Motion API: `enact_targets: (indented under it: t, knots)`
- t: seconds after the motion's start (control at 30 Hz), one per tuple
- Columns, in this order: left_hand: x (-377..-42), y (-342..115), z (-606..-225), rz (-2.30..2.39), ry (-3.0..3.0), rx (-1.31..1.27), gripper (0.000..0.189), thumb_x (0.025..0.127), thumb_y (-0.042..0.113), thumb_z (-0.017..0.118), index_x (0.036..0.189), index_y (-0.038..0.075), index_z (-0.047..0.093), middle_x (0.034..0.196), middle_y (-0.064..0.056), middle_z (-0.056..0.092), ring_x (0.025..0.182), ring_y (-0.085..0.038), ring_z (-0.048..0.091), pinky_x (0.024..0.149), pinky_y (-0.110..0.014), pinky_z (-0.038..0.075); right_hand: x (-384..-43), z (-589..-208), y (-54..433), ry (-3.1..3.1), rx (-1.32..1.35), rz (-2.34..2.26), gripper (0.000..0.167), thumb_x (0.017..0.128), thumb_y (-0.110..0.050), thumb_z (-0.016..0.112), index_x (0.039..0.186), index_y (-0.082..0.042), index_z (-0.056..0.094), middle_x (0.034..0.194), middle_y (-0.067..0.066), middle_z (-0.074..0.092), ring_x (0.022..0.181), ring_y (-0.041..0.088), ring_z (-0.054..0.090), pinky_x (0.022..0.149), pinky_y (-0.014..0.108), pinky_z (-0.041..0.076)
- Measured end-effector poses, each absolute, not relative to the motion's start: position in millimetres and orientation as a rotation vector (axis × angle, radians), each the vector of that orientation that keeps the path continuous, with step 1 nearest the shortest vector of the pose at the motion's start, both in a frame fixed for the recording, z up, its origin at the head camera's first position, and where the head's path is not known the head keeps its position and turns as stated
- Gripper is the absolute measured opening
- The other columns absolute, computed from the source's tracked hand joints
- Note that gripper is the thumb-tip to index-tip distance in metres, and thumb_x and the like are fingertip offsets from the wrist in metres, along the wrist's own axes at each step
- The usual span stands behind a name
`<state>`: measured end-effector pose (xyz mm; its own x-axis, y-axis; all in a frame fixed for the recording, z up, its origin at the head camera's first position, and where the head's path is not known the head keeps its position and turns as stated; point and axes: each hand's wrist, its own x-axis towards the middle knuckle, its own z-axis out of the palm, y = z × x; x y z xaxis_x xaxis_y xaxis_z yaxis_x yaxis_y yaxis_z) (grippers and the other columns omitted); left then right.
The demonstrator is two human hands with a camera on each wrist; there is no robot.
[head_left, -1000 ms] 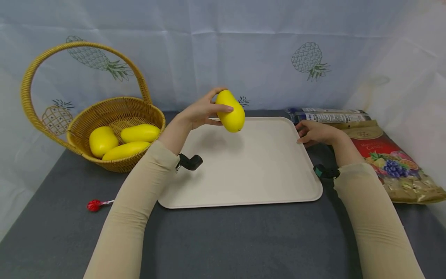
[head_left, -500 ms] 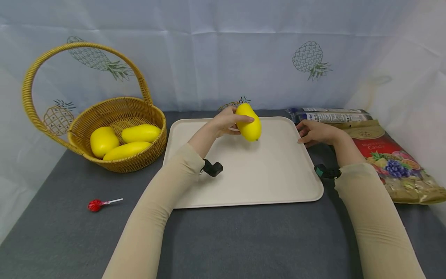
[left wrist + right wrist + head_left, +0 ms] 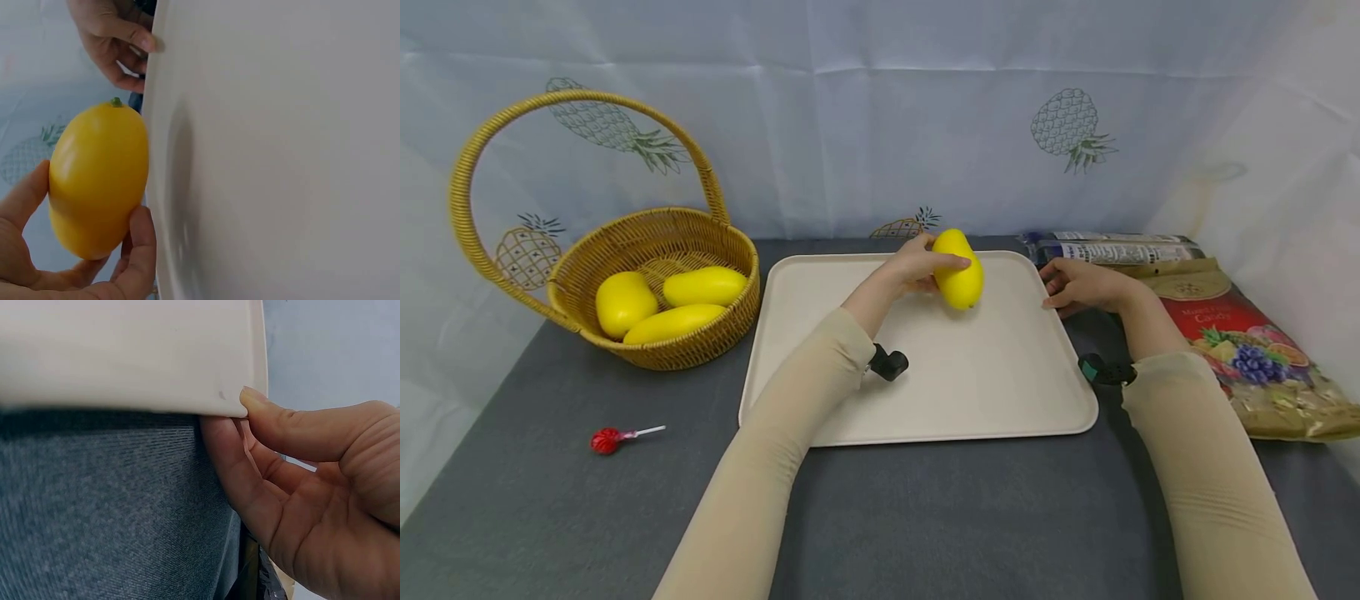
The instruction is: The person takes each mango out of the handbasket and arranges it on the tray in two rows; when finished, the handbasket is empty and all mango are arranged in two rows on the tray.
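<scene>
My left hand [image 3: 912, 268] holds a yellow mango [image 3: 958, 271] over the back part of the cream tray [image 3: 992, 367]. In the left wrist view, thumb and fingers wrap the lower end of the mango [image 3: 100, 178], its green stem nub pointing away from the palm. A shadow falls on the tray [image 3: 275, 150] beside it. At the tray's right edge, my right hand [image 3: 1078, 286] pinches the rim. The right wrist view shows the thumb of the right hand [image 3: 306, 487] on top of the tray rim [image 3: 257, 356] and the fingers underneath.
A wicker basket [image 3: 658, 354] with 3 yellow mangoes [image 3: 625, 304] stands left of the tray. A red lollipop [image 3: 606, 440] lies on the dark tablecloth [image 3: 925, 517] in front. On the right are a candy bag [image 3: 1247, 342] and a dark-blue package [image 3: 1112, 247] behind it.
My left hand has carried the mango to the right and lower over the tray. The lollipop's stick has come into view from behind the sleeve. My right hand stays at the rim.
</scene>
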<state>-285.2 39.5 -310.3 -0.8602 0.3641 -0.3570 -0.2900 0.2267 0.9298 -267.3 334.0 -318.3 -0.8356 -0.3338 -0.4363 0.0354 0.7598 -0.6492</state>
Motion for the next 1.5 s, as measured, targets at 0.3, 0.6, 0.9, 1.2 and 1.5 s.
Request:
enact_targets:
  t: [0.3, 0.6, 0.9, 1.2, 1.5]
  knots:
    - [-288, 51, -319, 1.590, 2.075, 0.073, 0.078, 0.088, 0.026, 0.075, 0.150, 0.008, 0.032, 0.147, -0.015, 0.044, 0.124, -0.032, 0.058, 0.102, -0.040, 0.056, -267, -319, 334, 2.411, -0.221, -0.910, 0.060, 0.099, -0.009, 0.058, 0.143, 0.010, 0.023, 0.124, 0.028, 0.045, 0.098, 0.017, 0.062, 0.090, 0.044, 0.061]
    - [-283, 56, -321, 1.580, 2.134, 0.057, 0.074, 0.088, 0.029, 0.075, 0.146, 0.007, 0.035, 0.143, -0.013, 0.048, 0.119, -0.027, 0.061, 0.096, -0.035, 0.059, -268, -319, 334, 2.410, -0.227, -0.908, 0.060, 0.099, -0.009, 0.058, 0.143, 0.010, 0.023, 0.124, 0.028, 0.046, 0.098, 0.016, 0.062, 0.090, 0.043, 0.061]
    - [-281, 59, -323, 1.531, 2.221, 0.032, 0.075, 0.093, 0.035, 0.069, 0.154, 0.015, 0.030, 0.154, -0.008, 0.042, 0.132, -0.024, 0.054, 0.097, -0.034, 0.059, -269, -322, 337, 2.398, -0.221, -0.910, 0.060, 0.100, -0.009, 0.056, 0.145, 0.009, 0.021, 0.128, 0.029, 0.042, 0.104, 0.021, 0.061, 0.091, 0.044, 0.060]
    - [-281, 58, -323, 1.504, 2.246, 0.023, 0.071, 0.095, 0.036, 0.065, 0.154, 0.015, 0.031, 0.152, -0.007, 0.043, 0.128, -0.023, 0.056, 0.092, -0.031, 0.060, -271, -325, 339, 2.399, -0.227, -0.918, 0.059, 0.100, -0.010, 0.056, 0.145, 0.008, 0.022, 0.127, 0.027, 0.044, 0.101, 0.018, 0.061, 0.090, 0.043, 0.060]
    - [-279, 58, -322, 1.509, 2.251, 0.012, 0.071, 0.095, 0.035, 0.065, 0.154, 0.015, 0.030, 0.151, -0.008, 0.044, 0.120, -0.022, 0.060, 0.087, -0.029, 0.061, -270, -324, 338, 2.395, -0.221, -0.922, 0.060, 0.100, -0.010, 0.056, 0.146, 0.008, 0.021, 0.127, 0.027, 0.042, 0.103, 0.020, 0.061, 0.092, 0.044, 0.060]
